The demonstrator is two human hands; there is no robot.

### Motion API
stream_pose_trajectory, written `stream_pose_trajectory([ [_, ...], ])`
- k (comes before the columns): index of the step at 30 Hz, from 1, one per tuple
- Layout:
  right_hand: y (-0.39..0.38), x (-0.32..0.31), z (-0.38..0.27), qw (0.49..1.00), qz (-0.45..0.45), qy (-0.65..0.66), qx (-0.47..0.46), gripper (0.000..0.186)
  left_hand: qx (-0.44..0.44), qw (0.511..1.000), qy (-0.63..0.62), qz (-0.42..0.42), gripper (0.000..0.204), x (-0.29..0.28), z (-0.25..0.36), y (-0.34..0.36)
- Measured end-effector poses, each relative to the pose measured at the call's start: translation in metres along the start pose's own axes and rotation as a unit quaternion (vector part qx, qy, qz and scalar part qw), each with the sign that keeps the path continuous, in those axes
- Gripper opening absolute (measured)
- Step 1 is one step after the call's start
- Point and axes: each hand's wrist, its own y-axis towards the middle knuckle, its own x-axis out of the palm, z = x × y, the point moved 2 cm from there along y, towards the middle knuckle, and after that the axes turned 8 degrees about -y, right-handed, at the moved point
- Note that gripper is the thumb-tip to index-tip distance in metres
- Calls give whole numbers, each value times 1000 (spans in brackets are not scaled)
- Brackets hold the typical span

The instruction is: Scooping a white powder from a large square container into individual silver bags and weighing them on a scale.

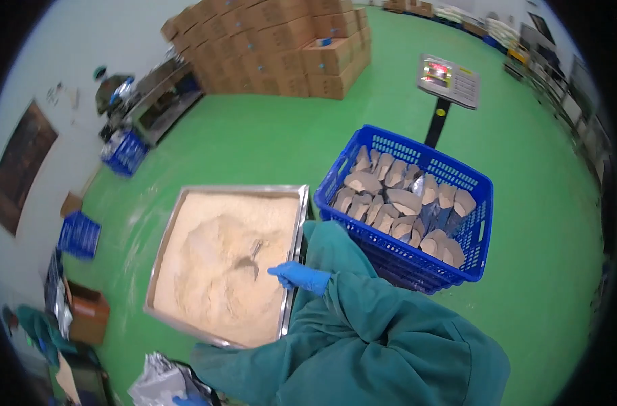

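Note:
My right hand (300,276), in a blue glove, hovers at the right side of a steel tray (303,223), its fingers partly stretched out and nothing seen in them. Pale, cream-coloured powder (213,271) fills the tray, heaped unevenly. A metal scoop (249,262) lies in that powder, just left of my right hand and apart from it. At the lower edge, my gloved left hand (190,400) is mostly cut off; it is against a crumpled silver bag (156,380), and its grip is hidden.
A blue crate (483,230) beside the tray holds several powder-filled, open-topped bags (403,201). Behind it stands a scale display (449,81) on a post. Stacked cartons (268,54) line the back. People work at the far left bench (166,101) and lower left, near a brown box (88,311).

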Motion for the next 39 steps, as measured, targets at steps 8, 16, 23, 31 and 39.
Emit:
stream_pose_trajectory([
  [8, 56, -18, -55, 933, -34, -344, -99, 23, 47, 962, 259, 71, 20, -187, 7, 71],
  [16, 215, 39, -14, 605, -63, -783, -131, 41, 89, 982, -160, 51, 29, -244, 135, 135],
  [23, 246, 46, 40, 496, -71, -857, -118, 40, 36, 974, -221, 32, 20, -110, 183, 186],
  [31, 279, 66, -121, 326, -17, -874, -360, 24, -26, 945, -325, -20, 15, 46, 199, 184],
  [39, 325, 105, 11, 410, -214, -850, -254, 27, -31, 932, -361, -26, 16, 75, 189, 177],
])
